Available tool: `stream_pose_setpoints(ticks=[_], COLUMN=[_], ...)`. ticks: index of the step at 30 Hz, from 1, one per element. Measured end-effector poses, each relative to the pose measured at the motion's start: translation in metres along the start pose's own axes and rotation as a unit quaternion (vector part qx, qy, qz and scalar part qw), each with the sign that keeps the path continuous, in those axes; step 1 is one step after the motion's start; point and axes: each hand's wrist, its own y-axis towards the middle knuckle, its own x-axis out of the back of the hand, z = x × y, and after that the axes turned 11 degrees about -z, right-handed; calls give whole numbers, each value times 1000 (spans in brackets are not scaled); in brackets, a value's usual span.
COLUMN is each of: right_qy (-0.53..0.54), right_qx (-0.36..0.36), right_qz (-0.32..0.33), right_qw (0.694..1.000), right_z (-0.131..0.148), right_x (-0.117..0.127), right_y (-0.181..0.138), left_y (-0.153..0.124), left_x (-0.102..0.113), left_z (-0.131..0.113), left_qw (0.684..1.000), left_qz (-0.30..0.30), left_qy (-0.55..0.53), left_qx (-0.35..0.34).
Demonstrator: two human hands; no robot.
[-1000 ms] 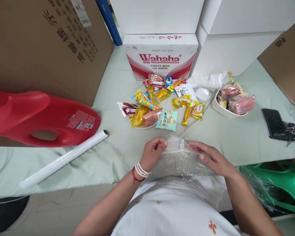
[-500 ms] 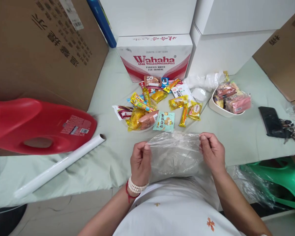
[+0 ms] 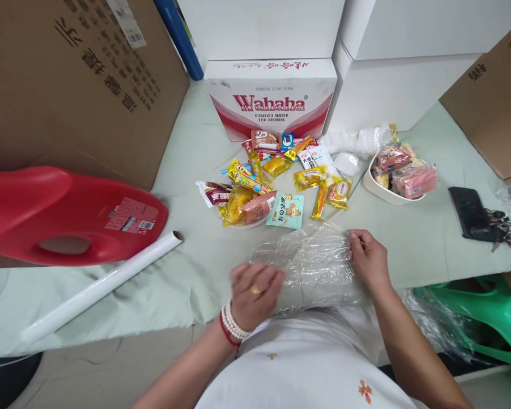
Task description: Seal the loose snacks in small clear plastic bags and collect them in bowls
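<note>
A clear, crinkled plastic bag (image 3: 319, 267) lies in front of me at the near edge of the cloth-covered table. My right hand (image 3: 368, 258) pinches its right upper edge between thumb and fingers. Over the left part of the bag is my left hand (image 3: 258, 292), back upward and fingers bent. Its fingertips are hidden and a little blurred, so whether it grips the film does not show. Just beyond the bag are a teal snack packet (image 3: 286, 211), a brown-wrapped snack (image 3: 259, 208) and several yellow-wrapped snacks (image 3: 339, 192).
A Wahaha carton (image 3: 270, 108) stands behind the snacks. To the right are a white bowl (image 3: 392, 193) of wrapped snacks, a black phone (image 3: 470, 213) and keys (image 3: 503, 227). A red jug (image 3: 68, 213) and a white roll (image 3: 106, 289) lie on the left.
My left hand has turned palm-down and moved right and down from the bag's left corner. The bag has slackened and crumpled, while my right hand keeps its pinch.
</note>
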Motion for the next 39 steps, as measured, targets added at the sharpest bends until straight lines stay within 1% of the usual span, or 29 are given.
stream_pose_setpoints(ticks=[1,2,3,5,7,9,10,12,13,14,16,17,20,22,23,24,26,28,29,30,32,34,35,37,39], right_qy=[0,-1,-5,-30,-77,-143,-176,-228,-241,-244,-251,-269,-355,-390,-392,-383,-332,-243,-191,-140,-65,-40,-53,-122,-193], right_qx=[1,1,2,4,13,45,71,144,186,227,301,321,330,328,329,330,334,348,361,374,394,398,394,377,355], right_qz=[1,1,-1,3,36,60,48,-13,-43,-53,-17,7,102,139,140,125,67,2,-18,-24,4,54,81,136,180], right_qw=[1000,1000,1000,1000,996,987,981,963,952,941,920,908,869,849,848,854,879,905,913,917,917,915,914,908,897], right_z=[0,-1,-3,-9,-16,-15,-11,10,25,41,75,90,120,127,127,126,122,116,113,109,98,83,74,58,46], right_x=[0,1,3,10,22,34,40,42,38,31,5,-12,-59,-76,-78,-75,-56,-28,-13,0,18,20,16,2,-8], right_y=[0,0,1,4,10,21,28,46,57,68,93,105,136,148,150,149,137,114,99,82,46,13,0,-20,-30], left_y=[1,4,7,14,19,21,21,22,22,22,22,22,23,23,23,23,21,17,15,13,9,8,7,7,4], left_x=[-4,-9,-15,-25,-31,-32,-31,-30,-29,-29,-31,-32,-34,-35,-34,-34,-32,-29,-27,-26,-25,-26,-26,-26,-21], left_z=[-1,0,3,11,18,22,22,20,18,16,14,14,14,14,14,13,10,7,6,5,4,5,5,6,7], left_qw=[997,992,989,987,980,971,968,961,958,956,951,950,946,944,943,941,939,940,941,942,944,946,946,950,959], left_qz=[59,106,135,154,173,202,216,240,248,253,260,262,269,271,272,273,278,281,281,280,275,269,266,255,215], left_qy=[-21,-27,-16,34,74,93,97,105,111,118,134,142,155,160,163,166,167,161,157,153,148,144,140,134,133], left_qx=[-46,-61,-52,3,57,84,88,89,90,92,96,97,96,100,104,108,112,109,107,106,108,114,117,123,127])
